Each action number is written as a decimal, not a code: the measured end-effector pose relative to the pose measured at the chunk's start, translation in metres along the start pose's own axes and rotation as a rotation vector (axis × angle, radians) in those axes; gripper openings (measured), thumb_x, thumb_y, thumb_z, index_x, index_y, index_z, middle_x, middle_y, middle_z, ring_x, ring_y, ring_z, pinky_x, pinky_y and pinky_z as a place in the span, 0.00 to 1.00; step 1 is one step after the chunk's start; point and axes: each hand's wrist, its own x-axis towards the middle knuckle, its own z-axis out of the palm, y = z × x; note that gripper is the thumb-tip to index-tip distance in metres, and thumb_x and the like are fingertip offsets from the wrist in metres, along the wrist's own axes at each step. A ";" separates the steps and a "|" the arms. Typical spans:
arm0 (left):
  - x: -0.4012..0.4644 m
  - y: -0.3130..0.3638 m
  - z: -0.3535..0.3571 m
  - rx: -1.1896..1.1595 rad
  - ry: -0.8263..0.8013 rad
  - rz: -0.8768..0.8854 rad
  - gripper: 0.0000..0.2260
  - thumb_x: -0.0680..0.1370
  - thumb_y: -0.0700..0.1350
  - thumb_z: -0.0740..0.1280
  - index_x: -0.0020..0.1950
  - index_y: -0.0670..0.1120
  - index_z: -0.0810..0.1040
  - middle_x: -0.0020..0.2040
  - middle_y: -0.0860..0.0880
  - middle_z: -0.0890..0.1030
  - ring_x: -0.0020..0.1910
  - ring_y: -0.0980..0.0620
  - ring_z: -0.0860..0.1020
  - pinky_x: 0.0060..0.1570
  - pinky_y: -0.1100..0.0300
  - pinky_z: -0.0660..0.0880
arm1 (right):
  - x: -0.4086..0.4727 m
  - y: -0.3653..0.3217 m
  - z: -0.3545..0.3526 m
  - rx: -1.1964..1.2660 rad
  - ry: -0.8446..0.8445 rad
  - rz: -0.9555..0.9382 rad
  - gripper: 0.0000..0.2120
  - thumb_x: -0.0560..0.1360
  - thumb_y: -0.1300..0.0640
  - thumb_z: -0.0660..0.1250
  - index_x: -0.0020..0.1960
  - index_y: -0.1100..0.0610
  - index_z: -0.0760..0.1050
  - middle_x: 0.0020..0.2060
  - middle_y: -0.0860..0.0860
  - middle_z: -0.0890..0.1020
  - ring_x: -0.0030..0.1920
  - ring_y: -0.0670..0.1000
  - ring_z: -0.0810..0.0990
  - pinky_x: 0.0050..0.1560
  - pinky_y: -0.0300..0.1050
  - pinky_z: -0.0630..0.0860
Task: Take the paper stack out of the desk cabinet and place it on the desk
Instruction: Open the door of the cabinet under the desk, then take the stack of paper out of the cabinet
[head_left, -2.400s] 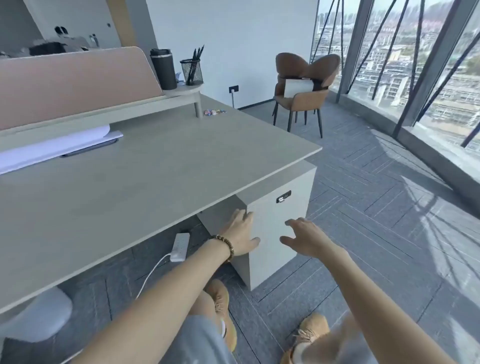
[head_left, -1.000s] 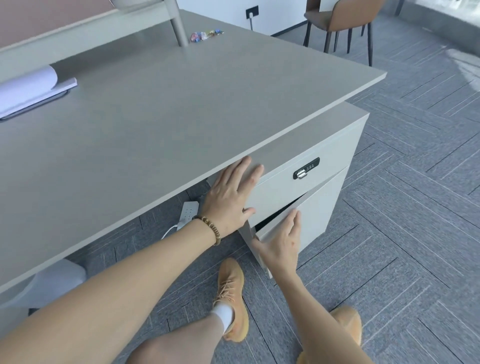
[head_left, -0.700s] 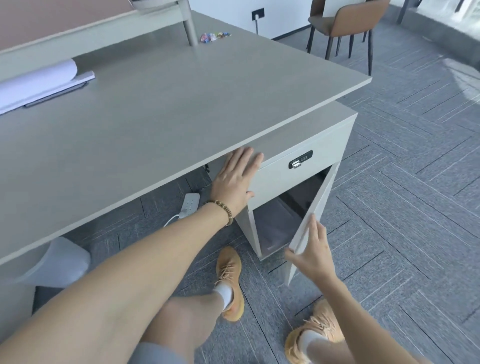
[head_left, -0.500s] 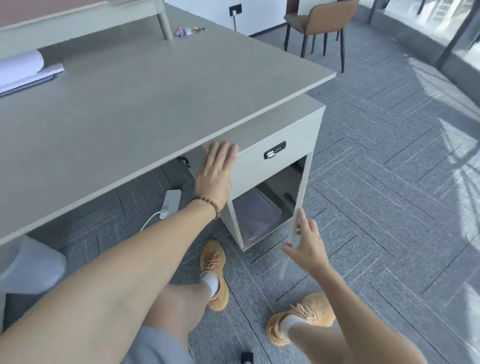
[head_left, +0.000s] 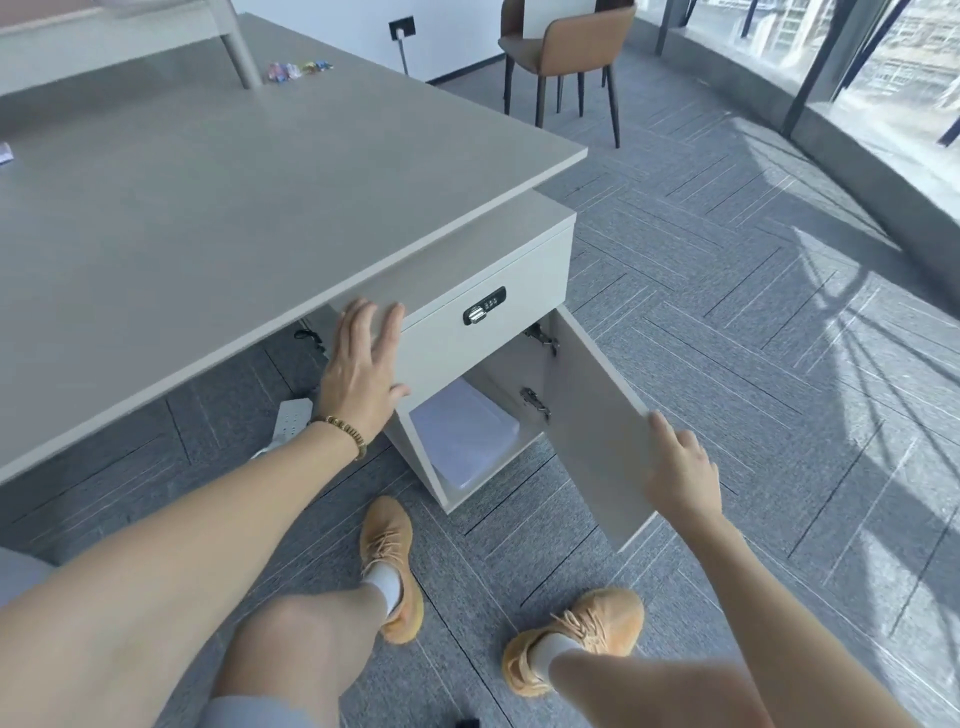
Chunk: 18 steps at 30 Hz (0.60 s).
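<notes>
A white paper stack (head_left: 465, 434) lies flat on the floor of the open lower compartment of the light-grey desk cabinet (head_left: 519, 249). The cabinet door (head_left: 592, 415) stands swung wide out to the right. My right hand (head_left: 680, 473) holds the door's outer edge, fingers over its top corner. My left hand (head_left: 363, 364) rests flat, fingers spread, against the left front corner of the cabinet beside the locked drawer (head_left: 483, 306). The grey desk top (head_left: 208, 182) spreads above the cabinet.
A white power strip (head_left: 291, 421) lies on the carpet under the desk. A brown chair (head_left: 566, 47) stands at the back. Small colourful items (head_left: 298, 69) sit at the desk's far edge. My two legs and orange shoes (head_left: 389, 566) are in front of the cabinet.
The cabinet door went from shut to fully open, pulled rightward by my right hand. The paper stack inside has come into view. My left hand stayed on the cabinet's corner.
</notes>
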 end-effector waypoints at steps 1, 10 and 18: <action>0.000 -0.001 0.002 -0.004 0.014 0.010 0.50 0.61 0.48 0.84 0.77 0.40 0.62 0.71 0.34 0.65 0.75 0.34 0.63 0.70 0.40 0.71 | 0.004 -0.002 -0.001 -0.061 0.007 0.023 0.32 0.71 0.63 0.60 0.74 0.50 0.59 0.59 0.58 0.75 0.58 0.63 0.75 0.60 0.58 0.69; 0.003 -0.009 0.022 -0.028 0.136 0.053 0.48 0.62 0.50 0.84 0.76 0.39 0.65 0.69 0.41 0.59 0.73 0.33 0.62 0.69 0.36 0.70 | 0.051 -0.021 0.012 -0.305 0.073 0.053 0.45 0.73 0.40 0.64 0.79 0.63 0.51 0.75 0.61 0.64 0.77 0.62 0.59 0.72 0.66 0.56; 0.001 -0.012 0.031 -0.061 0.212 0.059 0.47 0.62 0.49 0.83 0.75 0.39 0.65 0.69 0.41 0.59 0.74 0.35 0.60 0.67 0.35 0.72 | 0.091 -0.026 0.011 -0.388 0.059 0.045 0.52 0.71 0.32 0.61 0.80 0.63 0.46 0.80 0.63 0.52 0.79 0.66 0.47 0.74 0.71 0.48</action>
